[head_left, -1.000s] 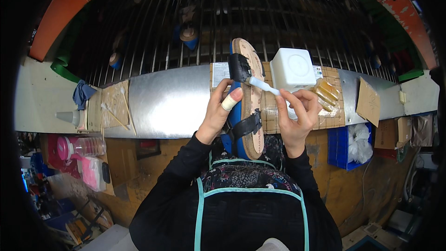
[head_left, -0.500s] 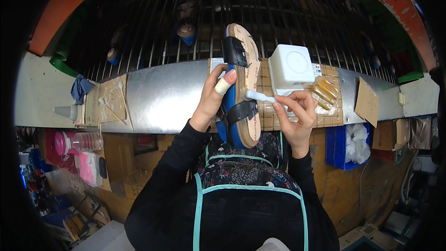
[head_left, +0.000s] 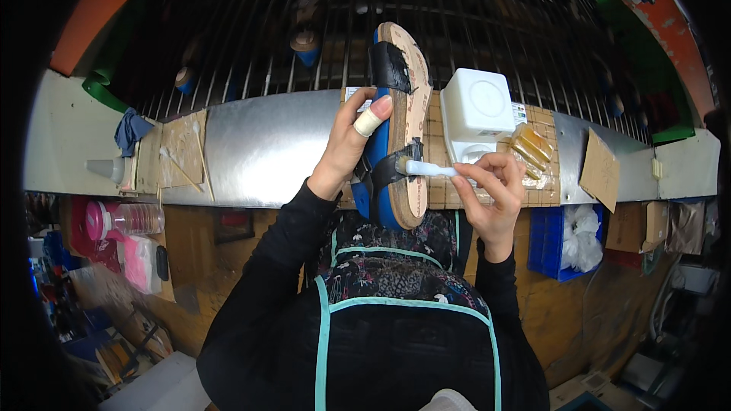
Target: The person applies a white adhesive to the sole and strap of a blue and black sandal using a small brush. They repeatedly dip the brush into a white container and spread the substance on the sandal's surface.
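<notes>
My left hand (head_left: 346, 141), its thumb wrapped in a pale band, grips a sandal (head_left: 419, 118) on a blue last (head_left: 385, 202) by its left side. The sandal's tan underside faces me, and black strap ends are folded over its edge in two places. My right hand (head_left: 495, 194) pinches a small white-handled brush (head_left: 430, 170) between thumb and fingers. The brush's tip touches the lower black strap (head_left: 388, 171) where it crosses onto the underside. A white boxy container (head_left: 478, 106) stands just beyond my right hand.
Metal rods (head_left: 251, 61) stretch behind the bench, with blue lasts (head_left: 306, 52) among them. Amber blocks (head_left: 531, 146) lie on cardboard to the right. A blue crate (head_left: 547, 247) holds white plastic bags. Swab sticks (head_left: 183, 171) and a blue cloth (head_left: 132, 133) are at left.
The brush has moved slightly down the sandal, from the bare underside onto the lower strap's end. The sandal sits a little higher in view, still in my left hand.
</notes>
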A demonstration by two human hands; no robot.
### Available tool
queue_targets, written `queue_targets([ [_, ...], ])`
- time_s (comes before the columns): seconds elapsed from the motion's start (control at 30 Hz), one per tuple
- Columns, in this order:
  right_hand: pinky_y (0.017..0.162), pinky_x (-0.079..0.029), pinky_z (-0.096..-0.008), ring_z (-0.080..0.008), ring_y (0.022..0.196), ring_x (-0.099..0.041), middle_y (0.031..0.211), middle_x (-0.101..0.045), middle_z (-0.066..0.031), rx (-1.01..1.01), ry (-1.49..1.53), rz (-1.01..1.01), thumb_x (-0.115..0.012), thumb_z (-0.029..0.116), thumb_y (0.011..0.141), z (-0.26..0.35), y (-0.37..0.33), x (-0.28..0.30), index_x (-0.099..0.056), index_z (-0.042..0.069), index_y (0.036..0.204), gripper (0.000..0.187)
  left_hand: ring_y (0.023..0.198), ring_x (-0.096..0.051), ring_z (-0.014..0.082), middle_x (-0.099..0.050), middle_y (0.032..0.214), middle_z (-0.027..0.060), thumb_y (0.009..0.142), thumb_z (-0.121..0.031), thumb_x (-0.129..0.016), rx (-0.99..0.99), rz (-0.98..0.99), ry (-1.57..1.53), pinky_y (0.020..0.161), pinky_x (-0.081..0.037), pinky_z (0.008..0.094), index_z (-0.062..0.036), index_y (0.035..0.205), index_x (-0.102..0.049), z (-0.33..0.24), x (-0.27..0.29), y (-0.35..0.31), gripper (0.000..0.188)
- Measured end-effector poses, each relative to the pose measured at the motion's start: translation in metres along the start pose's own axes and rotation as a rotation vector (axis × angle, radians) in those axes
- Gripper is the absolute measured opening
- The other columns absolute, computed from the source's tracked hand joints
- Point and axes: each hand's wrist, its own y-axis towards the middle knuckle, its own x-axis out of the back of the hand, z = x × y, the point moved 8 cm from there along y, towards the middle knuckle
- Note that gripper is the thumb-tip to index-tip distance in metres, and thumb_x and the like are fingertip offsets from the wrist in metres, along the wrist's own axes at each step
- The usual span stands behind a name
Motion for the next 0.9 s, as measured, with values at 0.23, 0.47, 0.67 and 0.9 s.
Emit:
queue_targets([
  [0.23,0.076,-0.032,-0.0322,-0.0152,0.076,-0.052,0.083,-0.059,-0.0009,0.109,0.051,0.009,-0.081,0.012,0.069,0.009,0.004,0.011,-0.077,0.012,0.090,0.021,0.083,-0.060,0.0121,-0.061,0.093,0.0080,0.085,-0.053,-0.066,-0.009,0.004,0.016,0.075,-0.050,0.0249,-0.0001,0.109,-0.058,-0.003,0.000,0.001,0.059],
  [0.47,0.069,-0.037,-0.0278,-0.0109,0.072,-0.053,0.085,-0.058,-0.0015,-0.077,0.243,0.118,-0.081,0.012,0.073,-0.006,0.007,-0.001,-0.076,0.007,0.091,0.019,0.097,-0.065,0.0179,-0.062,0.111,0.0136,0.086,-0.058,-0.060,0.041,0.069,0.021,0.083,-0.055,0.0291,0.0016,0.126,-0.051,-0.002,-0.005,0.003,0.073],
  [0.67,0.058,-0.041,-0.0192,-0.0079,0.073,-0.053,0.088,-0.055,-0.0020,-0.251,0.328,-0.085,-0.076,0.008,0.081,-0.032,0.019,-0.009,-0.075,0.002,0.093,0.014,0.111,-0.060,0.0200,-0.059,0.120,0.0160,0.085,-0.053,-0.064,0.052,0.132,-0.092,0.095,-0.047,0.0283,0.0035,0.133,-0.046,-0.012,-0.015,-0.014,0.076],
  [0.9,0.066,-0.046,-0.0213,-0.0092,0.078,-0.055,0.087,-0.055,-0.0015,-0.462,0.655,0.172,-0.074,0.006,0.082,-0.034,-0.024,-0.024,-0.075,0.002,0.093,0.013,0.100,-0.064,0.0169,-0.063,0.113,0.0121,0.091,-0.051,-0.057,0.118,-0.012,-0.037,0.090,-0.051,0.0282,0.0013,0.126,-0.053,0.007,0.006,-0.021,0.063],
])
